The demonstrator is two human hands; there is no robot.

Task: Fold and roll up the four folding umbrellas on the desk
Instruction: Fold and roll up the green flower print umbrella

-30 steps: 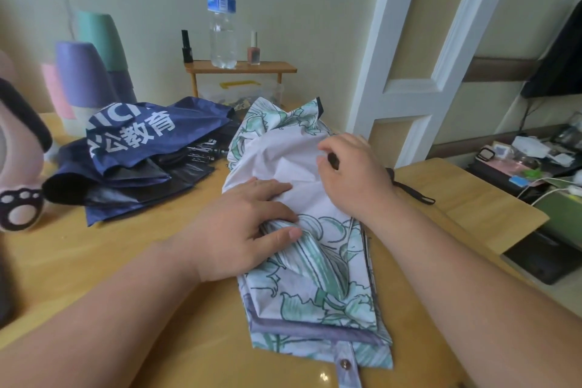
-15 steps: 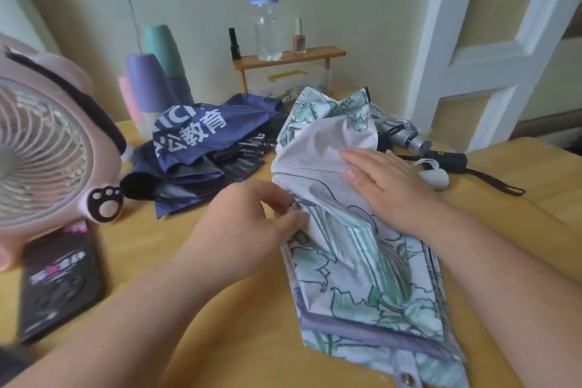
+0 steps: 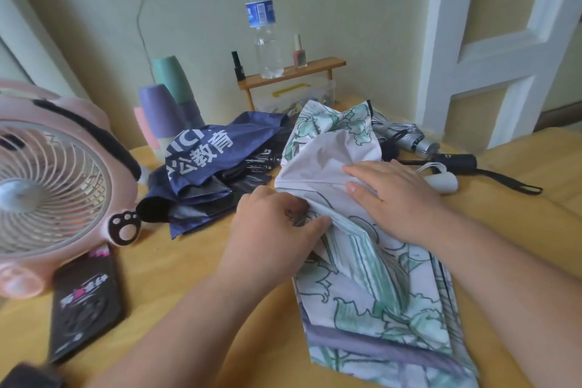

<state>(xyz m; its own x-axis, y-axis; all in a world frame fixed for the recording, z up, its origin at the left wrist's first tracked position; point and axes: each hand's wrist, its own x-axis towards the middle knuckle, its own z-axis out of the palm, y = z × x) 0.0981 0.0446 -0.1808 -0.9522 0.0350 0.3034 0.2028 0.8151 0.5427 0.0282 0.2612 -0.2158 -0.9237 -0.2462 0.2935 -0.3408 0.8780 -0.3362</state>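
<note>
Evidently early on: the floral umbrella (image 3: 378, 277) lies along the tabletop (image 3: 189, 261), its panels only partly pleated. The left hand (image 3: 274, 230) pinches a fold at its edge and the right hand (image 3: 393, 195) presses flat on the cloth, fingers straight. The navy umbrella (image 3: 204, 164) sprawls loose behind; whether the silver umbrella (image 3: 406, 135) is finished I cannot tell.

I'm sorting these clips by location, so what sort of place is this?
Probably a bedroom or study at home: the wooden desk holds a pink paw-print fan, stacked plastic cups and a nail polish bottle on a small shelf, with the floral umbrella being folded.
</note>
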